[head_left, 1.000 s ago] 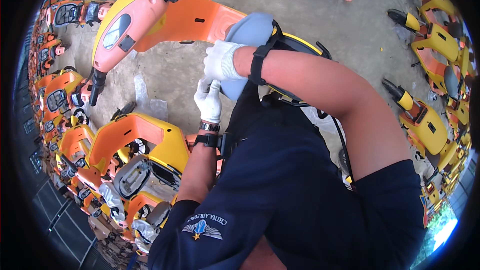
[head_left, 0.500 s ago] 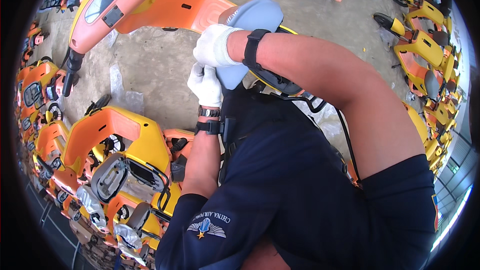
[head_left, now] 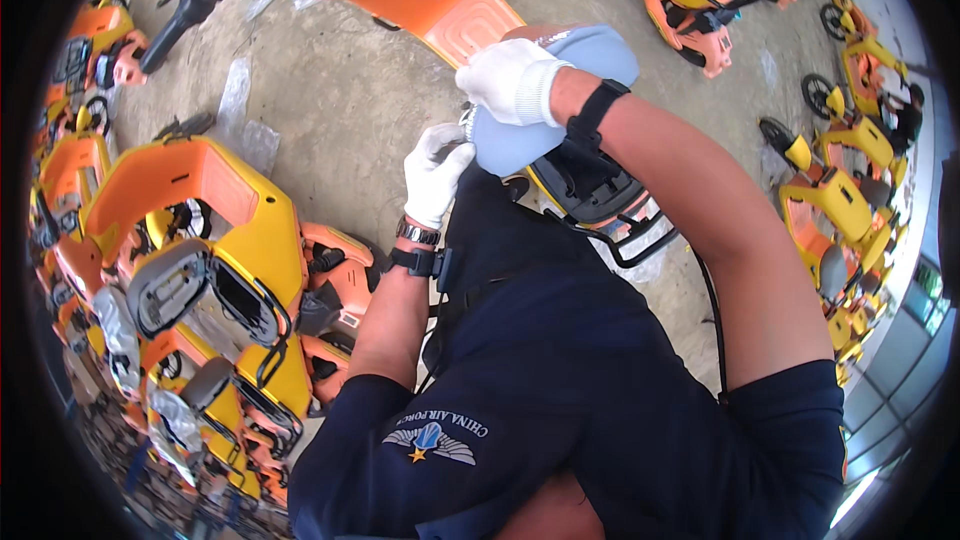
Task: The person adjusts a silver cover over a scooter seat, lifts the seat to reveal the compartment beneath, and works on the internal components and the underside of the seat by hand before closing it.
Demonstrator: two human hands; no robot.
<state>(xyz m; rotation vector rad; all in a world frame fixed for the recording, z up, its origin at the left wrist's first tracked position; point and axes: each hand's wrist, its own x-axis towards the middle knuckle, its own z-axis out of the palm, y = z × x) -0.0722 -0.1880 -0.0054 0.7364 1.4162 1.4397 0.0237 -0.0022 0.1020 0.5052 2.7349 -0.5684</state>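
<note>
A grey-blue scooter seat (head_left: 520, 145) is tilted up over the orange and yellow scooter (head_left: 470, 20). Across its upper side lies my right hand (head_left: 512, 80), white-gloved, with the fingers curled over the edge. Below and left of that, my left hand (head_left: 435, 175), gloved likewise, has thumb and fingers bent together beside the seat's lower left edge. Something small and ridged shows at that edge; whether my left fingers hold anything is hidden. Beneath the seat appears a dark storage compartment (head_left: 595, 190).
Another yellow and orange scooter (head_left: 250, 225) stands close on the left with its seat raised. Several more scooters (head_left: 845, 195) line the right side. Clear plastic wrapping (head_left: 235, 100) lies on the concrete floor (head_left: 345, 100). A black rear rack (head_left: 640, 250) sits close to my body.
My head view has shifted. My left hand, earlier touching my right, is now a little apart from it. My right hand stays on the seat.
</note>
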